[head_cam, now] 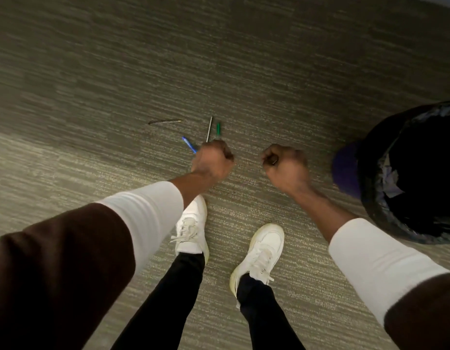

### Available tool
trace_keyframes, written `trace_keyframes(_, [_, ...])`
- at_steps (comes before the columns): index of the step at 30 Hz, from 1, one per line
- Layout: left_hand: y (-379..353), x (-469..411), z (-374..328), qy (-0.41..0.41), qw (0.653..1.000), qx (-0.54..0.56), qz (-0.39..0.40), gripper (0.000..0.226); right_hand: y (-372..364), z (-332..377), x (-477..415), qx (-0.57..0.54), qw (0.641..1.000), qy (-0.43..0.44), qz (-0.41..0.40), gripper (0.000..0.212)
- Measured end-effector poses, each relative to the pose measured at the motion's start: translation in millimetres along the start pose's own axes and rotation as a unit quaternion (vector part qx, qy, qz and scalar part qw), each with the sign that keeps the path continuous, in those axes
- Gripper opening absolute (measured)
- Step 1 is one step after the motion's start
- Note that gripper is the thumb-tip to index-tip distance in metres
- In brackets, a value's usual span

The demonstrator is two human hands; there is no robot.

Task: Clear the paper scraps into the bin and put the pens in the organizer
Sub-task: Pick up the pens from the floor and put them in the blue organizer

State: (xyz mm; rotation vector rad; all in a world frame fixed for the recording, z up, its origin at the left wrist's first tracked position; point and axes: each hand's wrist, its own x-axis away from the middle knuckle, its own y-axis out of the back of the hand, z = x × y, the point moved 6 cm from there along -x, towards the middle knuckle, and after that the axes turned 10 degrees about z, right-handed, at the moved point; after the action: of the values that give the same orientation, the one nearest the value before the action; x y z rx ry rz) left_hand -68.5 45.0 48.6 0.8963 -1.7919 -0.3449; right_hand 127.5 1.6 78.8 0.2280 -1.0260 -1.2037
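My left hand (212, 160) is closed around three pens that fan out past the knuckles: a blue pen (189, 144), a thin grey pen (209, 128) and a green pen (218, 128). One more dark pen (164, 121) lies flat on the carpet, up and left of that hand. My right hand (286, 164) is a closed fist to the right, level with the left; nothing shows sticking out of it. At the right edge stands a bin (385, 218) lined with a black bag, with pale paper scraps (393, 183) inside.
Grey-green striped carpet (117, 72) covers the whole floor. My two white shoes (192, 226) stand below the hands, with black trouser legs. A purple object (345, 168) sits against the bin's left side. No organizer is in view.
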Motion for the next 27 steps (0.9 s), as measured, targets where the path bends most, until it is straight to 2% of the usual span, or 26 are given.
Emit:
trace_keyframes(4, [1.8, -17.8, 47.2, 0.028, 0.998, -0.056, 0.006, 0.022, -46.8, 4.0, -30.1, 0.007, 0.996, -0.037, 0.082, 0.011])
trace_keyframes(7, [3.0, -42.1, 76.8, 0.059, 0.996, -0.066, 0.019, 0.027, -82.9, 3.5, -53.1, 0.025, 0.994, -0.047, 0.099, 0.013])
trace_keyframes(10, [2.6, -71.9, 94.2, 0.068, 0.995, -0.075, 0.022, 0.028, -115.4, -2.1, -75.1, 0.011, 0.993, -0.074, 0.091, 0.011])
trace_keyframes(17, [-19.5, -145.3, 113.8, 0.049, 0.995, -0.092, 0.008, 0.025, -168.8, -15.3, -127.7, -0.003, 0.996, -0.071, 0.051, 0.007])
trace_keyframes(22, [-36.3, -169.8, 119.1, 0.055, 0.994, -0.088, -0.025, 0.031, -187.3, -16.0, -151.7, 0.009, 0.998, -0.061, 0.024, 0.04])
trace_keyframes(27, [-54.3, -199.6, 139.3, 0.06, 0.995, -0.073, -0.019, 0.024, -196.7, -11.7, -167.1, 0.021, 0.997, -0.074, -0.004, 0.041])
